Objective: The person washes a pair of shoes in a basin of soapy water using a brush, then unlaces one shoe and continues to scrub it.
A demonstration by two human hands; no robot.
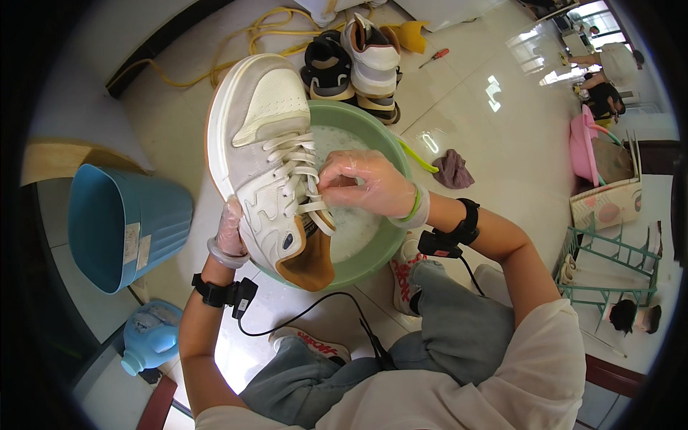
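A white and beige sneaker [269, 166] is held up above a green plastic basin [400, 145] of foamy water. My left hand [232, 228], in a clear disposable glove, grips the sneaker low on its outer side; most of its fingers are hidden behind the shoe. At the laces [293, 161] is my right hand [365, 180], also gloved, with thumb and fingertips pinched at the lace edge near the tongue. White laces are still threaded through the eyelets, and the tan lining [312, 260] shows at the collar.
Beyond the basin stand black sneakers [328, 67] and white sneakers [374, 54], near a yellow hose [258, 32] and a screwdriver [434, 57]. A purple cloth [453, 169] lies right. Left are a blue bin [156, 220] and a blue jug [153, 333]. Two people [613, 64] are farther off.
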